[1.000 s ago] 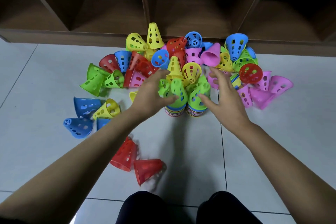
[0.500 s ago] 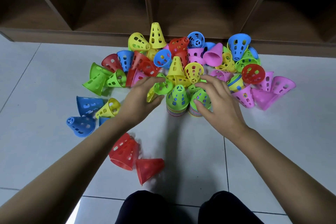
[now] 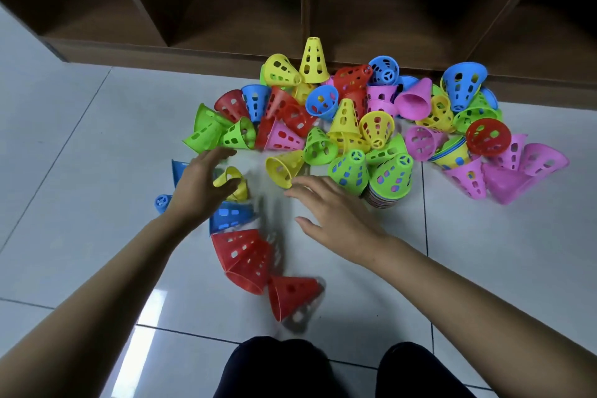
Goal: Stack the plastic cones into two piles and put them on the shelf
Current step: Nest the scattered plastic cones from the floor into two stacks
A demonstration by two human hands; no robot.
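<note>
Tiles (image 3: pixel 484 252) are strewn with cones (image 3: pixel 349 171). One yellow cone (image 3: pixel 233 181) is flanked: open left hand (image 3: pixel 197 187) at 9 o'clock, open right hand (image 3: pixel 336 216) at 4.

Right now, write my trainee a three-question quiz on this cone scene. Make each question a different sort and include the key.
1. True or false: the two piles already stand on the shelf.
2. Multiple choice: the top cone of each pile is A red, B green, C blue.
3. Fill the blank: the left hand reaches over a ___ cone lying on its side, while the right hand holds nothing.

Key
1. False: they stand side by side on the floor.
2. B.
3. Yellow: the yellow cone lies under the left hand's thumb.
</note>
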